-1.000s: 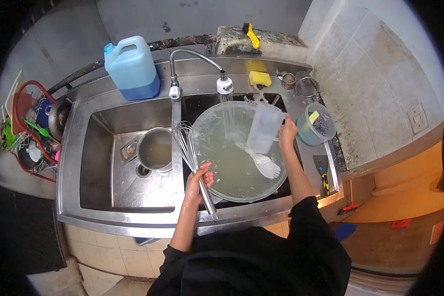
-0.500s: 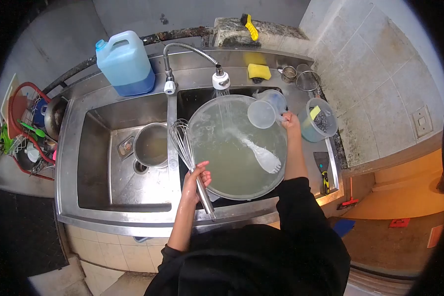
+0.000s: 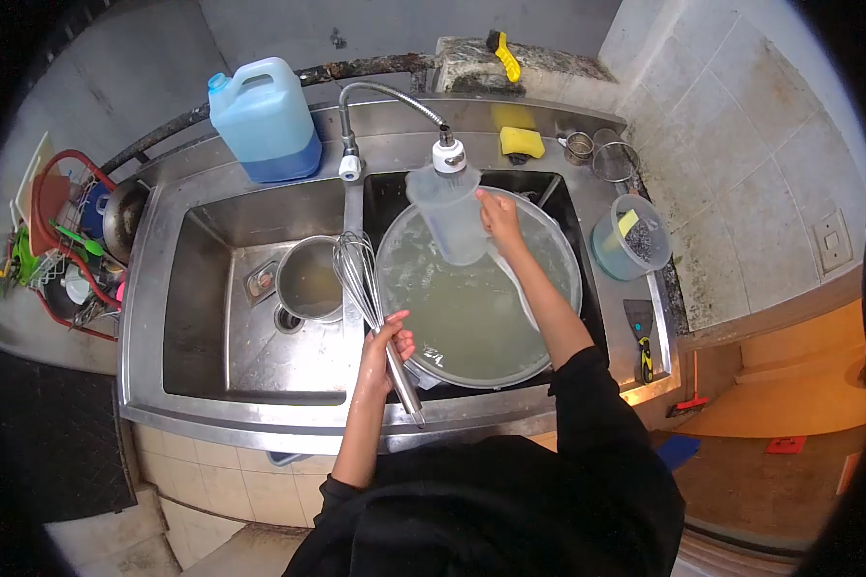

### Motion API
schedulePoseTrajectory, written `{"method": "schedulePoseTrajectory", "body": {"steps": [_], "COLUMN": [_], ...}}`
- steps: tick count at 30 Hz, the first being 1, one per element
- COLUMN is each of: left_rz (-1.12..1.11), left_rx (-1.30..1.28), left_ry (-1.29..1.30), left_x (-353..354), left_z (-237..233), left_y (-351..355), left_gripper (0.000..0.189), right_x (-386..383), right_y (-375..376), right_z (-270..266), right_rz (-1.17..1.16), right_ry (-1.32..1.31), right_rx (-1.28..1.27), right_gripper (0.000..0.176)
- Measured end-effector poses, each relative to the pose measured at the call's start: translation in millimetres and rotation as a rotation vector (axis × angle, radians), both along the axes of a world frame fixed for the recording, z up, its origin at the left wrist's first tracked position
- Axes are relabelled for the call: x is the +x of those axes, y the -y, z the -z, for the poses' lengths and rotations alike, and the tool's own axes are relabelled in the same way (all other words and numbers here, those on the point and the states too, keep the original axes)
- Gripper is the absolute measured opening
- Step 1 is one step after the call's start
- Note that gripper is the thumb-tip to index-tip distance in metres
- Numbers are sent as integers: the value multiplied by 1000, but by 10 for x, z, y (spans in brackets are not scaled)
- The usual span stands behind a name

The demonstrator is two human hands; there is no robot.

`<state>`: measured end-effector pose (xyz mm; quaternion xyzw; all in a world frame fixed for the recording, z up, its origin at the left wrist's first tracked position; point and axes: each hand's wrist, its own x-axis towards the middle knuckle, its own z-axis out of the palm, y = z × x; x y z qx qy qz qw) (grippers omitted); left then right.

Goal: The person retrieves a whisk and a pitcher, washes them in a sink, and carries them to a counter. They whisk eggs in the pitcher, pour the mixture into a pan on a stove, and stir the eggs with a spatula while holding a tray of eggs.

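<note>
My left hand is wrapped round the handle of a metal whisk, its wires up over the divider between the two basins. My right hand grips a translucent plastic jug directly under the white faucet head. Below the jug, a large round tub of cloudy water fills the right basin. A white scoop lies in that water, partly hidden by my right forearm. In the left basin stands a metal pot with some liquid.
A blue liquid jug stands behind the left basin. At the back right are a yellow sponge, a strainer and a plastic bucket. A scraper lies at right. A dish rack is at far left.
My right hand has moved the plastic jug left, from the tub's right rim to under the faucet, and turned it upright. The view has shifted slightly. My left hand keeps its hold on the whisk.
</note>
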<state>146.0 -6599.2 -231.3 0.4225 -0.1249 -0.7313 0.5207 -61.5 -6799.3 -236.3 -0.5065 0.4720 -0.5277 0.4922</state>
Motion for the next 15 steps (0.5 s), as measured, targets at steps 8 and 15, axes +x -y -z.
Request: {"method": "schedulePoseTrajectory", "body": {"steps": [8, 15], "left_rz": [-62, -25], "left_rx": [4, -21], "left_ry": [-8, -21], "left_x": [66, -9], "left_z": [-55, -53], "left_y": [-30, 2], "left_gripper": [29, 28], "right_x": [-72, -207], "right_y": [65, 81], "right_z": [-198, -123], "right_rz": [174, 321], "right_ry": [33, 38], "right_rx": [4, 67], "right_gripper": [35, 38]}}
